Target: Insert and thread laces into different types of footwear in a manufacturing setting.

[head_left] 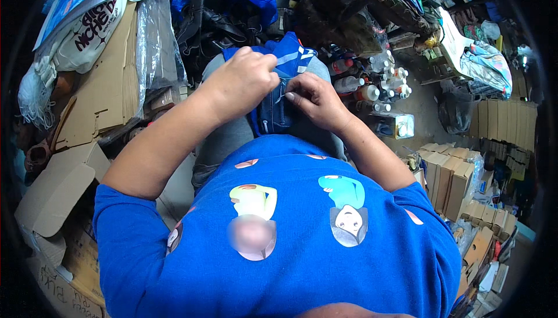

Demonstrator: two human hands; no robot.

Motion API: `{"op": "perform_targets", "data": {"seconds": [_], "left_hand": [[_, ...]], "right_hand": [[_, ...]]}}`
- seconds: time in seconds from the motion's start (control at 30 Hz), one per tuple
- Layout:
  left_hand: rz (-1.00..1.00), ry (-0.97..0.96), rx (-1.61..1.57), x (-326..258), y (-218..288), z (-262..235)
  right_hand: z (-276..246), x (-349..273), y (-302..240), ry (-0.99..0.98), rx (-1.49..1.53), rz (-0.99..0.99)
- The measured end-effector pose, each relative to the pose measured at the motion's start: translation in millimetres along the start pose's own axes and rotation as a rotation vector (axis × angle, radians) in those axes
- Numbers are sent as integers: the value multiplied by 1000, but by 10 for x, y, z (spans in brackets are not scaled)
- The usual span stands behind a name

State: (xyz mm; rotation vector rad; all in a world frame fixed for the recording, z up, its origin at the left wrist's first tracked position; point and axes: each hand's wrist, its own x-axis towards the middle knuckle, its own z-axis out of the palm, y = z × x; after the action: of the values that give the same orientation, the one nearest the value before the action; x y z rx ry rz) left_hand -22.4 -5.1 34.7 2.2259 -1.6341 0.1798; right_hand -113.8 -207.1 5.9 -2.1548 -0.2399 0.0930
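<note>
both hands working a blue denim piece on our lap

our left hand point(241, 83) is clenched over the top of the blue denim piece point(278, 106), and our right hand point(317, 102) pinches its edge just beside; a thin thread seems to run between them, though we cannot tell for sure. the piece lies on our grey-trousered knees, so we judge the handwork mid-way, with no finished part showing. there is no table, only the lap. around us the room is crowded: flattened cardboard point(99, 94) to the left, small bottles point(372, 80) on the floor ahead, stacked cardboard boxes point(450, 178) to the right.
</note>
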Motion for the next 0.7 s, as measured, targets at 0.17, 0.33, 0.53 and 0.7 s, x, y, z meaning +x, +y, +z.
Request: {"op": "perform_targets", "data": {"seconds": [0.17,0.33,0.53,0.7], "left_hand": [[31,-67,19,185,-14,-95],[235,-418,-4,535,395,0],[295,-705,195,618,481,70],[359,-576,273,530,485,64]], "right_hand": [[-171,-43,-85,183,199,2],[-420,-103,75,384,386,114],[-386,-228,205,327,204,190],[-338,-251,288,281,126,207]]}}
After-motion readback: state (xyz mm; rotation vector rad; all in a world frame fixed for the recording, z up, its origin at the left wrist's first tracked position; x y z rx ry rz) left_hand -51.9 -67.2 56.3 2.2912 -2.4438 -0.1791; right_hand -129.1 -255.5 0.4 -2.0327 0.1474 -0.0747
